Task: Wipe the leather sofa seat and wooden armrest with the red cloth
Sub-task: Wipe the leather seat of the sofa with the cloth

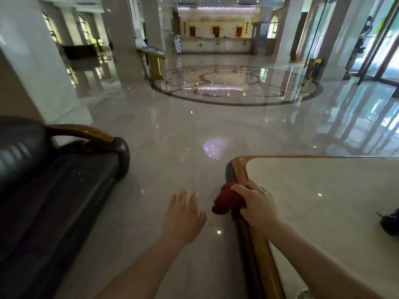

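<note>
Floor [172, 130]: pale polished marble, glossy, with small light reflections across it; a round dark-lined inlay medallion [235, 85] lies further off in the hall. White square columns [36, 61] stand at the left and in the middle distance, with a lit reception counter [216, 43] at the far end.

Leather sofa [43, 190]: dark, at the left edge of the view, seat running toward the camera, backrest at far left. Its wooden armrest [82, 131], a curved brown rail, arches over the far end and meets a rounded dark end-piece. Neither hand touches the sofa.

Table [323, 201]: at the right, pale stone-like top with a rounded near corner, bordered by a brown wooden rim over a darker edge band. A small black item [390, 222] lies on the top at the far right, too cut off to identify.

Right hand [257, 206]: bare forearm entering from lower right, hand resting at the table's wooden rim near the corner. Grip: fingers curled closed around the red cloth.

Left hand [183, 214]: bare forearm entering from below, hand over the floor between sofa and table, palm down. Grip: fingers spread and loose, holding nothing.

Red cloth [226, 200]: bunched, dark red, clutched in the right hand against the table edge, a loose fold hanging out to the left over the floor; well apart from the sofa.
</note>
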